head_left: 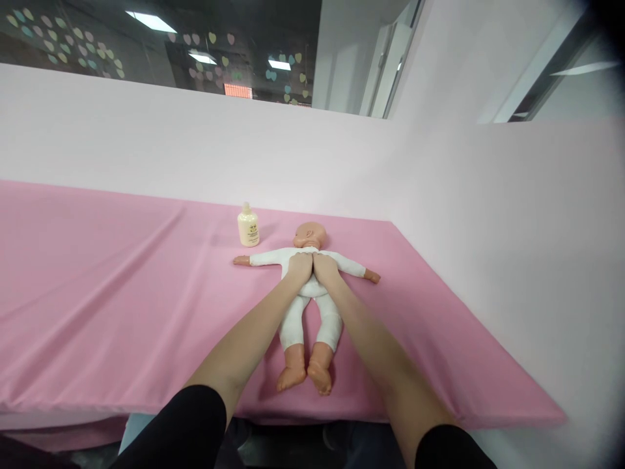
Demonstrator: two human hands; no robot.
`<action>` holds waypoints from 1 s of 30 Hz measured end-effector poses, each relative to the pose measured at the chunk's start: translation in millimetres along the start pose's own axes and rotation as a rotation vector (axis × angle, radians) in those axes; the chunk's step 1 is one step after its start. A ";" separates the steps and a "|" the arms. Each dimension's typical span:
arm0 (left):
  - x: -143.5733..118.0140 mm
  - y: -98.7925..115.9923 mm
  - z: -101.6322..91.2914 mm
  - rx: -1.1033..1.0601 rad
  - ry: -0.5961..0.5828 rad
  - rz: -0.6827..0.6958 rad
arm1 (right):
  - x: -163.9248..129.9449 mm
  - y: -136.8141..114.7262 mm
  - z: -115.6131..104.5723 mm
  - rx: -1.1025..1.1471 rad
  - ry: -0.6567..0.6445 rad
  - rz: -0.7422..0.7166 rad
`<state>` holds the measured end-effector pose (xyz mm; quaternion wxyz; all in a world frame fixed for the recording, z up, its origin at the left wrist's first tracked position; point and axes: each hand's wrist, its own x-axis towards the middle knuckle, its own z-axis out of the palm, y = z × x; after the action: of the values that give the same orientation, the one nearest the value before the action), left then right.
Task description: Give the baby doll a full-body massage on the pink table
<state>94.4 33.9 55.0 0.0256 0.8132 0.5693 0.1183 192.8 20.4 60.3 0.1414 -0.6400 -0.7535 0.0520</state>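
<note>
Both hands are flat and side by side on the doll's chest, left hand (299, 266) and right hand (326, 267) touching each other, palms down, not gripping anything, looks like pressing or rubbing. The baby doll (308, 306) lies on its back, arms spread, feet toward the person, so the torso's easy to reach. A small cream bottle (249, 226) stands upright just beside its head on the pink cloth (122, 293)

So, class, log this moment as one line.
left hand: flat on doll chest | right hand: beside it on chest | bottle: upright by head
</note>
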 end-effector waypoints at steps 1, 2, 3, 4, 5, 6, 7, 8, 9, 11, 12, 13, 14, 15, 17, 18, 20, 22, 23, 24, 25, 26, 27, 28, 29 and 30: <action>1.2 -1.1 -0.5 -0.008 0.004 -0.006 | 1.9 0.3 -0.1 -0.007 -0.002 0.017; 2.6 -2.3 -1.0 -0.016 0.007 -0.013 | 3.6 0.7 -0.2 -0.020 -0.002 0.035; 4.2 -3.4 -1.4 -0.025 0.008 -0.021 | 5.0 1.5 -0.1 -0.032 -0.001 0.051; 6.1 -4.5 -1.7 -0.032 0.006 -0.029 | 6.2 2.6 0.2 -0.036 -0.001 0.060; 8.2 -5.4 -2.0 -0.039 0.003 -0.036 | 7.3 4.0 0.8 -0.034 0.001 0.065; 10.3 -6.2 -2.2 -0.044 -0.002 -0.043 | 8.3 5.7 1.6 -0.028 0.005 0.066; 12.3 -6.9 -2.3 -0.049 -0.007 -0.049 | 9.2 7.6 2.5 -0.020 0.010 0.069; 14.0 -7.3 -2.4 -0.053 -0.011 -0.053 | 10.0 9.7 3.4 -0.011 0.015 0.071; 15.0 -7.5 -2.3 -0.057 -0.013 -0.055 | 10.5 11.7 4.3 0.000 0.018 0.073; 13.9 -7.7 -1.4 -0.065 -0.004 -0.052 | 10.4 15.4 5.8 0.030 0.021 0.071; 11.5 -8.0 -0.4 -0.069 0.008 -0.047 | 9.3 16.8 6.4 0.047 0.023 0.066; 7.9 -8.5 0.9 -0.072 0.024 -0.039 | 7.3 18.1 6.8 0.065 0.026 0.057; 3.1 -9.4 2.6 -0.075 0.040 -0.028 | 4.3 19.1 7.1 0.085 0.032 0.045; -2.5 -10.7 4.5 -0.076 0.056 -0.012 | 0.2 20.2 7.2 0.104 0.040 0.031; -15.2 -15.0 8.2 -0.077 0.075 0.032 | -10.8 23.1 6.7 0.144 0.060 -0.002; -21.4 -17.6 9.4 -0.079 0.077 0.062 | -17.3 25.2 5.8 0.166 0.069 -0.022; -32.0 -22.7 8.2 -0.091 0.065 0.128 | -30.3 30.8 2.3 0.227 0.059 -0.086; -38.8 -25.8 0.4 -0.134 0.028 0.195 | -41.3 36.9 -4.0 0.285 0.021 -0.131; -40.8 -26.2 -6.0 -0.141 -0.011 0.192 | -45.5 39.3 -7.9 0.302 0.010 -0.134; -42.1 -26.0 -13.8 -0.133 -0.057 0.168 | -48.9 41.1 -12.2 0.321 0.005 -0.128; -43.1 -25.4 -22.6 -0.105 -0.117 0.143 | -51.6 41.9 -16.7 0.332 0.000 -0.119; -44.1 -24.6 -31.9 -0.074 -0.184 0.144 | -53.7 41.7 -21.1 0.338 -0.003 -0.105; -45.2 -24.1 -41.1 -0.072 -0.235 0.158 | -55.5 40.6 -25.3 0.342 -0.016 -0.094; -46.7 -23.9 -50.0 -0.076 -0.271 0.166 | -57.0 39.0 -29.2 0.346 -0.034 -0.089; -48.5 -24.1 -58.2 -0.078 -0.315 0.169 | -58.4 37.2 -32.7 0.352 -0.059 -0.085; -50.5 -24.7 -65.4 -0.079 -0.363 0.164 | -59.7 35.6 -36.0 0.362 -0.089 -0.081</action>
<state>40.9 -10.5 105.8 0.1500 0.8631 0.4822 -0.0060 245.1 -35.4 76.7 0.2229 -0.5703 -0.7624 0.2094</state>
